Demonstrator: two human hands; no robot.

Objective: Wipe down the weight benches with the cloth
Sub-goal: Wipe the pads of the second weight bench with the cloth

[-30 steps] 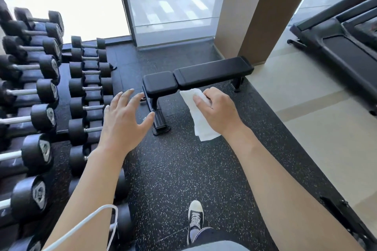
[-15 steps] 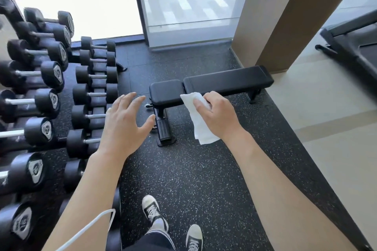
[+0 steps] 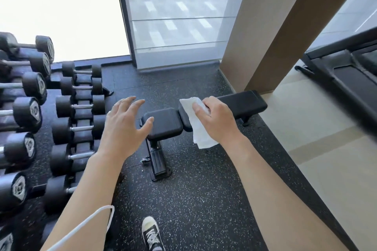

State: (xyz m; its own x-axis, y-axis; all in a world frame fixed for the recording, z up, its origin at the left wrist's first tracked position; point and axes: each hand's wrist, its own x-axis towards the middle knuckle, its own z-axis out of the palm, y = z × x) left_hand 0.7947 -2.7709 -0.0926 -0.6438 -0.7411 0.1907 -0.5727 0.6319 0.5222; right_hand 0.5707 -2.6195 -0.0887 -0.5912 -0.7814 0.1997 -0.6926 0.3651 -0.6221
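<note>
A white cloth [image 3: 196,120] was held in the right hand [image 3: 218,121], fingers curled over its upper part, the rest hanging limp below the grip. It was judged light, soft and pliable, best bunched in the palm. The weight bench [image 3: 240,103] stood on the floor beyond the grip, untouched. The left hand [image 3: 124,128] was spread, holding nothing.

Right hand [image 3: 219,122] grips cloth [image 3: 199,126] above bench [image 3: 165,123]
</note>
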